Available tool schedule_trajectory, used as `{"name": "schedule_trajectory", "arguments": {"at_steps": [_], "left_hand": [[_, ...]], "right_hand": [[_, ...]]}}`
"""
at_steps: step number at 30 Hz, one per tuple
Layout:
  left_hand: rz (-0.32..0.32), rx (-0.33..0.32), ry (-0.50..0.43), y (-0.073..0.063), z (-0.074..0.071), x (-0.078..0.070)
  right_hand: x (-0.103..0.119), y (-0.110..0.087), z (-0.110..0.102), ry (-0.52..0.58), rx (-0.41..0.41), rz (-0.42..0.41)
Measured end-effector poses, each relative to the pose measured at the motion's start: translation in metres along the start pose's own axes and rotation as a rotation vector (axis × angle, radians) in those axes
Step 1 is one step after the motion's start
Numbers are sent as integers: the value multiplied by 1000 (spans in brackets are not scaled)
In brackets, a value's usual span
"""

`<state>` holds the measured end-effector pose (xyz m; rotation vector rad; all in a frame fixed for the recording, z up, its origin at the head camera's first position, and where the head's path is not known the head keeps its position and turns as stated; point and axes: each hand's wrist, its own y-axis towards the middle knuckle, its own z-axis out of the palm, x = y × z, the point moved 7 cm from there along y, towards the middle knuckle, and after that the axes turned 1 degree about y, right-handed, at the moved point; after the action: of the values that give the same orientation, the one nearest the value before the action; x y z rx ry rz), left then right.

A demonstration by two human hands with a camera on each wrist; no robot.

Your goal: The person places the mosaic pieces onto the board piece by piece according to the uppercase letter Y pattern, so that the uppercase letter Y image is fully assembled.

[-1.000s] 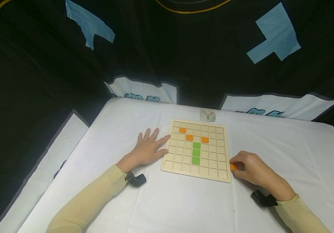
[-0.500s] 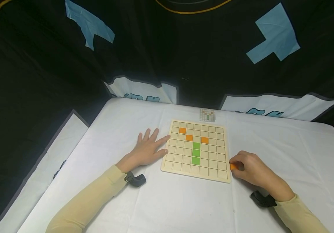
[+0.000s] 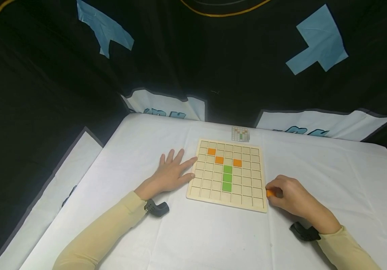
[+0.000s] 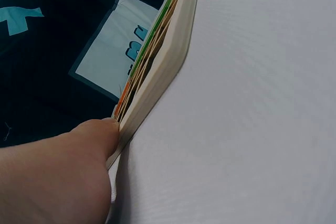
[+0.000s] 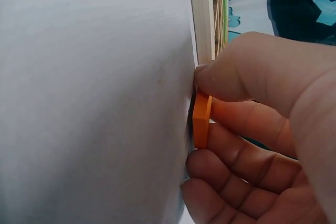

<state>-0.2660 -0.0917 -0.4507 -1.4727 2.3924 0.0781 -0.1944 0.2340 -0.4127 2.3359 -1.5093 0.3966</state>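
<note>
A square wooden grid board (image 3: 210, 194) lies on the white-covered table. Three orange tiles, one of them this tile (image 3: 219, 160), and a column of three green tiles (image 3: 227, 177) sit in its cells. My left hand (image 3: 167, 175) lies flat with fingers spread, thumb and index fingertip at the board's left edge. Beside the right edge, my right hand (image 3: 289, 195) pinches a loose orange square tile (image 5: 201, 119) between thumb and fingers, low over the cloth. In the left wrist view the left thumb (image 4: 100, 135) meets the board's side.
A small pattern card (image 3: 240, 134) with a printed grid lies just behind the board. Dark curtains (image 3: 230, 75) with blue patches hang behind the table. A wrist camera (image 3: 304, 230) is strapped under each forearm. White cloth (image 3: 207, 240) stretches in front of the board.
</note>
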Motion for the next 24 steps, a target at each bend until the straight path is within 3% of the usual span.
{"name": "schedule_trajectory", "arguments": {"at_steps": [24], "left_hand": [[2, 1, 12, 2, 0, 1]], "right_hand": [[-9, 10, -13, 16, -77, -9]]}}
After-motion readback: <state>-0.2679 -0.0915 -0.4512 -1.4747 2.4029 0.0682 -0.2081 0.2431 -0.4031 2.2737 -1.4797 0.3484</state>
